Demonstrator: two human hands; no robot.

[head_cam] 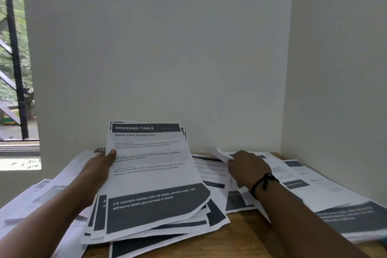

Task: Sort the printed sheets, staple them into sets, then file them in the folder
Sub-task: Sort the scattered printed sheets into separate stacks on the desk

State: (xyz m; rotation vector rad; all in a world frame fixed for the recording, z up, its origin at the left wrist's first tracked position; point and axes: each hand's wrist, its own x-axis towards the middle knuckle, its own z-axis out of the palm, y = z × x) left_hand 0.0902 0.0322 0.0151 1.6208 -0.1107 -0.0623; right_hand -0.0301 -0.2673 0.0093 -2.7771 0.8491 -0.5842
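My left hand (100, 165) grips the left edge of a stack of printed sheets (152, 176), lifted and tilted up off the table, thumb on the top page headed "DRESSING TABLE". My right hand (246, 168), a black band on its wrist, pinches the corner of a loose sheet (217, 153) among the papers spread to the right. More printed sheets (314, 186) lie scattered over the table. No stapler or folder is in view.
The wooden table (247, 234) stands in a corner, with a white wall behind and another on the right. Further sheets (48, 192) lie fanned out at the left. A window with a black frame (14, 58) is at the far left.
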